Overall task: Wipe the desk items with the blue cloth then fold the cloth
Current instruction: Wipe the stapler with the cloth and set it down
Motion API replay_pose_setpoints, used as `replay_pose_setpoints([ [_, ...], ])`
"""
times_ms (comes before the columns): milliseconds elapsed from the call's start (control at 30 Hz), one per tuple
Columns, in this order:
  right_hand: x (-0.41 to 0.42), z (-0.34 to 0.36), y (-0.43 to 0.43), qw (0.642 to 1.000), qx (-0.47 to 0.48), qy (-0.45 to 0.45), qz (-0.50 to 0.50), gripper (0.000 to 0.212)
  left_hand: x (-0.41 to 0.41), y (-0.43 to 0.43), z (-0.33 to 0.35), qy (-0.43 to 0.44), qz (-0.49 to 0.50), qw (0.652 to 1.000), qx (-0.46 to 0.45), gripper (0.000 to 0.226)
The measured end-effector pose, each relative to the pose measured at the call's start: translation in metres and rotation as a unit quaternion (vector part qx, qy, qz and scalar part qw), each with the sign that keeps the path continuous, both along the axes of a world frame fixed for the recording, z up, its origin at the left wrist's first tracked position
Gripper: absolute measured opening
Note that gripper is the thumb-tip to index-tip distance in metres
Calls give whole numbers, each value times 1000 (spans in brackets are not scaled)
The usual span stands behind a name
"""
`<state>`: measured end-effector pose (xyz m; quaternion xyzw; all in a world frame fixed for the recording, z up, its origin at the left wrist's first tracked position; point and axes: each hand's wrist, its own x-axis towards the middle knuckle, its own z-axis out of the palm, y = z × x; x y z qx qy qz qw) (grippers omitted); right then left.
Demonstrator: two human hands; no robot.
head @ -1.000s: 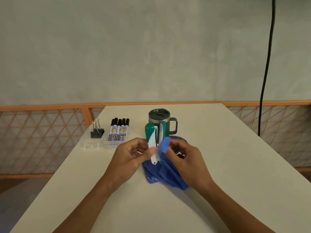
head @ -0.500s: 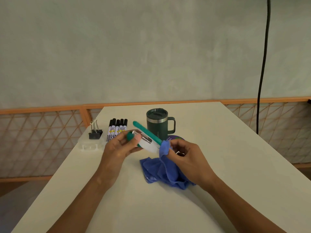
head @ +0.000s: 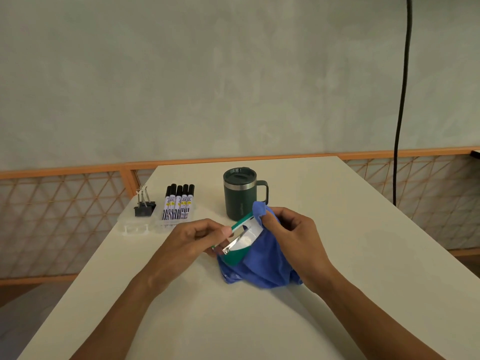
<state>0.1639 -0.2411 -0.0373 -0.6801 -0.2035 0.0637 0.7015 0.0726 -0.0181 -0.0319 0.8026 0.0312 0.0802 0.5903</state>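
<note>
Blue cloth point(head: 262, 266) pinched in my right hand point(head: 293, 237), wiping the stapler point(head: 242, 240) gripped in my left hand point(head: 192, 242) | next: turn stapler, then mug point(head: 240, 198).

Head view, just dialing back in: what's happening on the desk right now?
A person is wiping a green stapler. The left hand grips it above the table, while the right hand pinches a corner of the blue cloth against its top end; the rest of the cloth is bunched on the table below. The mug, markers and binder clip stand farther back, away from both hands. The cloth is not folded yet.
</note>
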Motion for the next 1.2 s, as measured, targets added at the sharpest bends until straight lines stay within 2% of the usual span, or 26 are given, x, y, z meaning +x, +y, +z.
replay_pose_setpoints([
  [67,-1,0,1,1000,2,2,1,24,-1,0,0,4,-14,999,32,27],
  [233,-4,1,6,999,18,6,-32,42,0,-2,-6,2,-52,998,41,24],
  [400,-6,-6,12,998,37,7,-52,20,5,-7,-12,-10,-24,1000,8,30],
  [533,-5,-13,14,998,-17,-45,-47,20,5,-11,-9,-37,25,999,-27,22],
  [600,-3,-14,14,995,-36,-76,-55,23,5,-12,-10,-37,22,999,-32,26],
  [767,4,-6,5,993,-8,-80,-89,19,6,-13,-9,-43,16,998,-30,34],
  [867,1,-11,7,995,-15,-79,-65,11,6,-11,-9,-48,34,997,-45,32],
  [967,-2,-13,13,994,-49,-82,-47,11,6,-8,-8,-49,34,997,-40,32],
  [1067,0,-10,14,996,-42,-67,-37,11,6,-11,-11,-50,31,998,-24,30],
  [1200,0,-17,17,991,-95,-88,-34,27,9,-17,-15,-68,68,994,-55,36],
])
